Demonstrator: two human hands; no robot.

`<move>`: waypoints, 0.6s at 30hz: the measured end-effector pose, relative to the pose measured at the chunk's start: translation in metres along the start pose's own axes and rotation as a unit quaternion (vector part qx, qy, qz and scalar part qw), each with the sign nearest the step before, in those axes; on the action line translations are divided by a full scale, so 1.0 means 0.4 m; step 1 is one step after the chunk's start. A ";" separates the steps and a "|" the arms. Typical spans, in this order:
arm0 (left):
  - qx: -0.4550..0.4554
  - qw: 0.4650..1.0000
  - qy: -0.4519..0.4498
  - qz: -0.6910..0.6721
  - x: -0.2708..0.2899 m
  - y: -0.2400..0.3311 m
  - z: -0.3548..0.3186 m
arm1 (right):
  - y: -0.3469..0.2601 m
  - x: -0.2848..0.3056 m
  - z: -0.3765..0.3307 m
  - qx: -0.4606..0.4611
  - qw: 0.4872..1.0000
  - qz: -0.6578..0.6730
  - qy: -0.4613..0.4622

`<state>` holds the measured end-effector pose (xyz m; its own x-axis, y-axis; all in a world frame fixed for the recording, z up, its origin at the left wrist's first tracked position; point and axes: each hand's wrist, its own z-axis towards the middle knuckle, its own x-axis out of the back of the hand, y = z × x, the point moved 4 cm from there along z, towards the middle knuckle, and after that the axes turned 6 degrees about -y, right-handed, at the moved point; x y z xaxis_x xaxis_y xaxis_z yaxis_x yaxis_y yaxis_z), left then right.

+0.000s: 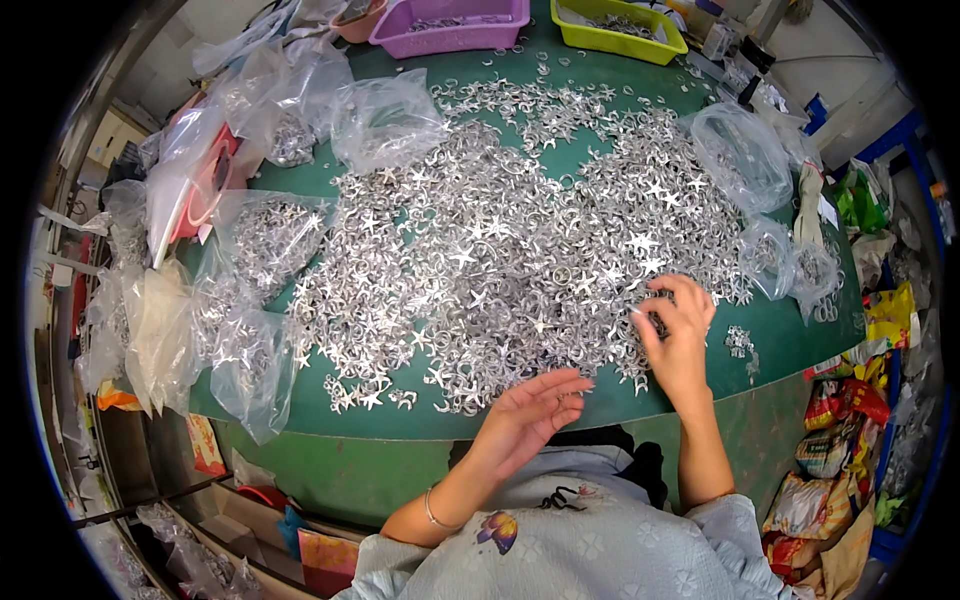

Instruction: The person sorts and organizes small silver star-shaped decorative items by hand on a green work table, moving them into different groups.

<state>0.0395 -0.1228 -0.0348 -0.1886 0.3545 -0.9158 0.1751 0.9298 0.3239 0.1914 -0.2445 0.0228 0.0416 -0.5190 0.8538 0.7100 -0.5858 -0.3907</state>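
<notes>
A broad heap of small silver metal pieces (480,250), many star-shaped and others curved like open rings, covers the middle of the green table (590,158). My left hand (530,415) is at the near edge of the heap, palm turned up and fingers loosely stretched to the right. No piece can be made out for certain in it. Over the heap's near right side, my right hand (682,340) has its thumb and forefinger bent but apart. Nothing shows between them. A small separate cluster of silver pieces (740,341) lies to the right of this hand.
Clear plastic bags (255,360) of metal pieces crowd the left side. More bags (742,155) lie at the right. A purple tray (450,38) and a yellow-green tray (620,42) stand at the far edge. Colourful packages (825,450) fill the right side beyond the table.
</notes>
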 end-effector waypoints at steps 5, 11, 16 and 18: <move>0.044 0.997 -0.036 -0.044 -0.022 0.009 -0.006 | 0.042 0.018 -0.007 -0.108 0.971 0.213 0.007; 0.041 0.998 -0.030 -0.049 -0.043 0.004 0.008 | -0.029 0.009 -0.037 -0.119 0.907 0.397 -0.076; 0.086 0.987 0.001 -0.134 -0.043 -0.015 0.017 | -0.082 0.020 -0.027 -0.027 0.925 0.342 -0.164; 0.100 0.979 -0.069 -0.164 0.011 -0.038 0.008 | -0.017 0.034 -0.023 -0.111 0.941 0.310 -0.078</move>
<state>0.0393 -0.1357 -0.0444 -0.1368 0.0115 -0.9905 0.3149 0.9486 -0.0325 0.1807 -0.2532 0.0339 0.5142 -0.7166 0.4711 0.3508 -0.3255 -0.8780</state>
